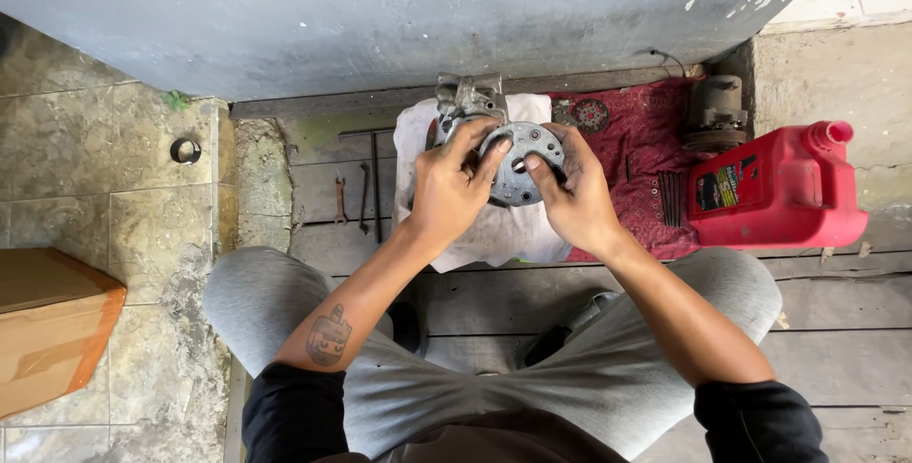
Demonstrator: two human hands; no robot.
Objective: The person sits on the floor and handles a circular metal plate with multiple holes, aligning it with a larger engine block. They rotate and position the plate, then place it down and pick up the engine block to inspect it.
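Note:
Both hands grip a round grey metal plate with holes (518,167), the face of a metal machine part (467,97) that rests on a white cloth (494,235). My left hand (449,188) holds its left side, fingers curled over the top rim. My right hand (570,195) clasps the right side with the thumb pressed on the plate's face. I am squatting in grey shorts on a wooden plank floor (855,311).
A red cloth (646,140) lies to the right with a round disc (591,113) and several bolts (671,197) on it. A red plastic jug (774,192) and a grimy cylindrical part (714,112) sit further right. Two wrenches (351,199), a metal ring (185,151), a cardboard box (47,325).

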